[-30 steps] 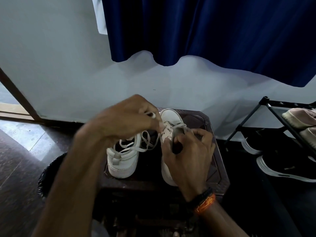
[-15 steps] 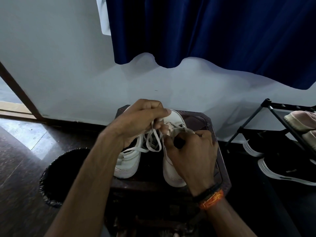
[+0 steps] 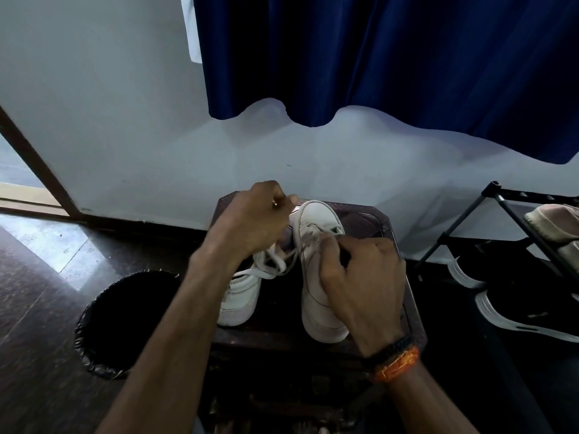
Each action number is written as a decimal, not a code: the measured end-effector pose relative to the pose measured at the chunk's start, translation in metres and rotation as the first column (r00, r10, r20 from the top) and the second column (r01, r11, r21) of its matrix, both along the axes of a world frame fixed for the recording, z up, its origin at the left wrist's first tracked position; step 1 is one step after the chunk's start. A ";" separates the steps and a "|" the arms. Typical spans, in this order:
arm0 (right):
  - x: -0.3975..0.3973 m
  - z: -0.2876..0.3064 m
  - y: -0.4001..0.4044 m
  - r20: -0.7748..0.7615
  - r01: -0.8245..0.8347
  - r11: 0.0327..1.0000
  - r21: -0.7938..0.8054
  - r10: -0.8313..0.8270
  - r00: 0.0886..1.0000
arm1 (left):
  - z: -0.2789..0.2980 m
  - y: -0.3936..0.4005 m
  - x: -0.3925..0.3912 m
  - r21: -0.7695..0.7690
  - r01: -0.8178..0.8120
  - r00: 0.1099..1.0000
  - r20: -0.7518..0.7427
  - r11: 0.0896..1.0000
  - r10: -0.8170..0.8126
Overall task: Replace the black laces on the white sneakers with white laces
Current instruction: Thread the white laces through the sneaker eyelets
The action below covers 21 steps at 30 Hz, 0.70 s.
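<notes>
We pinch the white lace [image 3: 283, 261] in our left hand [image 3: 255, 220], right hand [image 3: 360, 277] gripping the right sneaker [image 3: 316, 233] on the stool [image 3: 404, 245]; sneaker points away, eyelets nearer right hand.

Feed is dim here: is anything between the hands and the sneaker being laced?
Nothing visible. The right hand is already on the right sneaker, and the left hand pinches its white lace just beside it.

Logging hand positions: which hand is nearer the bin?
Left. The left hand is up and right of the bin, over the left sneaker; the right hand is farther right.
</notes>
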State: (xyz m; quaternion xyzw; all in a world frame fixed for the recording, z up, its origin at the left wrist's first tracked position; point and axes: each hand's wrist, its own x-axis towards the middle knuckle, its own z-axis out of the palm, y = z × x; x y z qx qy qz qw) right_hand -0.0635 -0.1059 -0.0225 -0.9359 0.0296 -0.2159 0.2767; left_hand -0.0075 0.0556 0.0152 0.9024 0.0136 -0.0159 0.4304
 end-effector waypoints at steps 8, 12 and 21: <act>0.011 0.004 -0.021 0.031 0.076 0.997 -0.023 -0.075 0.997 | -0.013 -0.035 -0.002 0.428 0.081 0.990 0.067 0.900 -0.121; 0.016 0.001 -0.027 -0.137 0.056 0.997 -0.044 -0.062 0.989 | -0.017 -0.042 -0.002 0.455 0.102 0.988 0.058 0.884 -0.144; 0.018 0.001 -0.027 -0.206 0.026 0.996 -0.090 -0.044 0.978 | -0.003 -0.036 -0.001 0.329 0.165 0.986 -0.082 0.930 -0.146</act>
